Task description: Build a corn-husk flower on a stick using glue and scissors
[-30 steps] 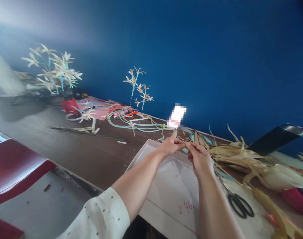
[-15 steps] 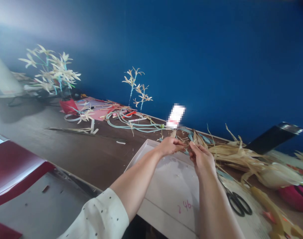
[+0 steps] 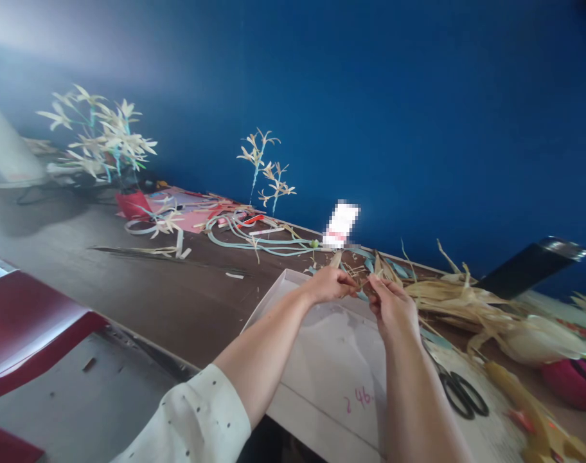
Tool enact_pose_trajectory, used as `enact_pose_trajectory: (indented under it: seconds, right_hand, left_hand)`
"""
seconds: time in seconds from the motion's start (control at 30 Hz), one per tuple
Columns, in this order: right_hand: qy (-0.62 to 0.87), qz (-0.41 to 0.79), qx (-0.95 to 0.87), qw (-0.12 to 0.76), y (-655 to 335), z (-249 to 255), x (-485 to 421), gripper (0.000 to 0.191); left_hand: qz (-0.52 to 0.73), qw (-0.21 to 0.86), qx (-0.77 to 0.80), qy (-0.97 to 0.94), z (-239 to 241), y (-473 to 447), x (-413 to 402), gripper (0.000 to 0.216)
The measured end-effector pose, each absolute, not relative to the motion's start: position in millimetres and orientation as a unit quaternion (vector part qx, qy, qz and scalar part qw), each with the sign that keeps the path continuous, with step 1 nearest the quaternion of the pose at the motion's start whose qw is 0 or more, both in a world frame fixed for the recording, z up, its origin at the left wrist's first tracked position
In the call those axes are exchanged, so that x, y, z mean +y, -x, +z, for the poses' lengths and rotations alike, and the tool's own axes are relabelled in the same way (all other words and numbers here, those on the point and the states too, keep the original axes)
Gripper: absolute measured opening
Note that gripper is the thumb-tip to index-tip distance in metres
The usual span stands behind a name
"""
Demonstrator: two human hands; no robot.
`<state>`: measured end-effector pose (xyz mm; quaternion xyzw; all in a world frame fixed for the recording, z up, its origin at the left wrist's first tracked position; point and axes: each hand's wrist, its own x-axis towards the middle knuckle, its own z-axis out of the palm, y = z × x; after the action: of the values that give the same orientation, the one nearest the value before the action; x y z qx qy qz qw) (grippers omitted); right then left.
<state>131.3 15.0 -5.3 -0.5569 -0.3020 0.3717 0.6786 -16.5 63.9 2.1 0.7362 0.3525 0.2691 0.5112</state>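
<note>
My left hand (image 3: 330, 285) and my right hand (image 3: 394, 305) are close together above the far end of a shallow white box lid (image 3: 322, 360). Both are closed in a pinch, fingertips facing each other with a narrow gap. Something thin and tan seems to run between them, too small to make out. Just past my hands lie thin tan scraps and pale blue pieces. Right of my right hand spreads a heap of dried corn husks (image 3: 447, 299). Black-handled scissors (image 3: 464, 393) lie beside my right forearm.
A yellow glue gun (image 3: 529, 411) rests at the right, with a black flask (image 3: 529, 269) lying behind. Pale blue cords (image 3: 254, 244) curl left of a blurred phone-like screen (image 3: 341, 225). Husk flowers (image 3: 112, 138) stand at the left, and more husk flowers (image 3: 274, 186) by the blue wall.
My left fingertips have dropped slightly, and the gap to my right fingertips is a little wider. Everything else stays in place.
</note>
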Motion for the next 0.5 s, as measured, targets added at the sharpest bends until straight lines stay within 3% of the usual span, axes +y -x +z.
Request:
enact_pose_trajectory:
  seconds: [0.5]
  right_hand:
    - [0.58,0.31,-0.321,0.682,-132.5,-14.0,19.6,0.036]
  left_hand:
    - [0.265,0.525,0.329,-0.739,1.5,16.7,62.8,0.028]
